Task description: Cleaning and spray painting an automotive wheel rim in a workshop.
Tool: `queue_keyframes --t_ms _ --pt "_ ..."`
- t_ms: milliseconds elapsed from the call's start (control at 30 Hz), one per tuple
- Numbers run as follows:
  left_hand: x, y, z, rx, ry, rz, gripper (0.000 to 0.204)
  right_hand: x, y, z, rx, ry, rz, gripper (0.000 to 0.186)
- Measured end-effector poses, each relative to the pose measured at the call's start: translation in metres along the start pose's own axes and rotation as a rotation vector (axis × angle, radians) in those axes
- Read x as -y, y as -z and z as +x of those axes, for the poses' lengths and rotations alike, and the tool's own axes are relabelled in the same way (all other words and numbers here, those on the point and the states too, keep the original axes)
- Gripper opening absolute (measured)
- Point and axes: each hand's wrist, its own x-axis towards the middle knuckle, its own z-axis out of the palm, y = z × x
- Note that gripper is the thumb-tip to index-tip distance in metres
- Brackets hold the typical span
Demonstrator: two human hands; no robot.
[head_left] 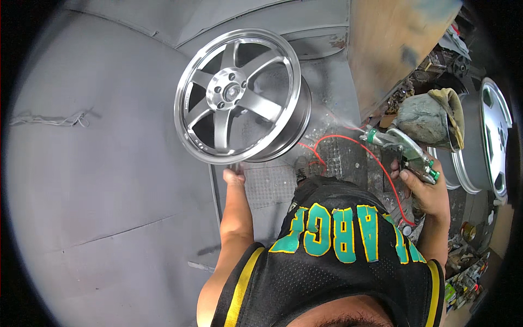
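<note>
A silver alloy wheel [262, 106] with several spokes is tilted up in front of me. Just under its lower rim my left hand [234, 176] is closed around a short grey piece, mostly hidden by the fingers and the wheel. On the right, my right hand [425, 188] grips a metal spray gun [406, 148] with green fittings. Its nozzle points left at the wheel, and a pale mist streams from it. A paint-stained grey cup [422, 117] sits at the gun, with a tan cloth [451, 117] over its end.
A thin red hose [376, 158] loops across the floor near my legs. Other silver wheels [493, 141] stand at the far right. Grey sheeting [109, 152] covers the left side, and a wooden board [389, 49] rises at the back right. Clutter [466, 283] lies at lower right.
</note>
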Motion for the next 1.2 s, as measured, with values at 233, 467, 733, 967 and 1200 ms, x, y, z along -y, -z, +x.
queue_keyframes --t_ms 233,467,733,967,1200 --pt "0.052 -0.022 -0.036 0.055 0.135 -0.023 0.052 -0.005 -0.012 0.012 -0.110 0.053 -0.084 0.033" --pt "0.140 -0.069 -0.096 0.202 0.415 -0.096 0.057 -0.001 -0.017 0.024 -0.159 0.044 -0.129 0.032" --pt "0.042 -0.020 -0.012 0.117 0.051 0.231 0.032 -0.002 -0.018 0.030 -0.245 0.051 -0.153 0.032" --pt "-0.025 0.000 0.039 0.138 -0.193 -0.071 0.039 0.000 -0.023 0.035 -0.278 0.100 -0.137 0.033" --pt "0.089 0.045 -0.011 0.280 0.298 0.856 0.061 -0.002 -0.015 0.038 -0.265 0.099 -0.117 0.032"
